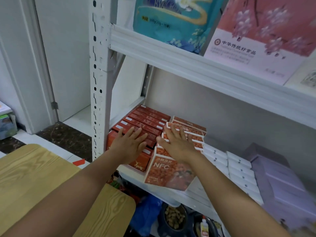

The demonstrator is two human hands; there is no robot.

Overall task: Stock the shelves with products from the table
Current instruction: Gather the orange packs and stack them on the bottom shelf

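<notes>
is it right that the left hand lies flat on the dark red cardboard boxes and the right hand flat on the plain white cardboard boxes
No. The head view shows the right hand flat on the orange berry-print cardboard boxes, not the plain white cardboard boxes. The left hand does lie flat on the dark red cardboard boxes.

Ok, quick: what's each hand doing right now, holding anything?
Left hand: open, fingers straight, pressing flat on the dark red cardboard boxes.
Right hand: open, flat on the orange-and-white cardboard boxes.
</notes>
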